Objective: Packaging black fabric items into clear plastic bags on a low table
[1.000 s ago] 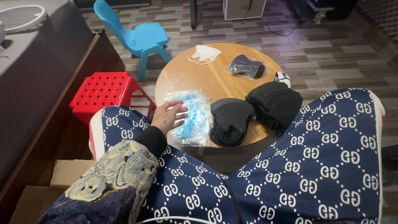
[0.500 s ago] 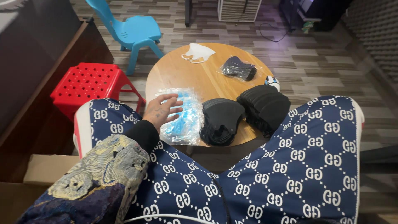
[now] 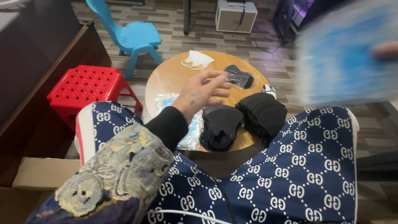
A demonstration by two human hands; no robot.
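Observation:
My left hand [image 3: 203, 89] hovers over the round wooden table [image 3: 174, 76], fingers spread, holding nothing. Beneath my forearm lies a clear plastic bag of blue masks [image 3: 170, 103], partly hidden by the arm. Right of it sit two stacks of black masks [image 3: 219, 126] [image 3: 263, 114]. At the upper right, only a fingertip of my right hand [image 3: 384, 49] shows, pinching a large, blurred light-blue mask [image 3: 340, 58] close to the camera. A white mask [image 3: 198, 60] and a small wrapped black mask [image 3: 238, 76] lie on the table's far side.
A red plastic stool [image 3: 85, 87] stands left of the table, a blue child's chair [image 3: 137, 37] behind it. A dark cabinet [image 3: 45, 70] runs along the left. A cardboard box [image 3: 45, 174] sits at lower left. My patterned blue trouser legs [image 3: 306, 166] fill the foreground.
My left hand has lifted off the bag of blue masks and now hangs over the table. A blurred blue mask held by my right hand has come into view at upper right.

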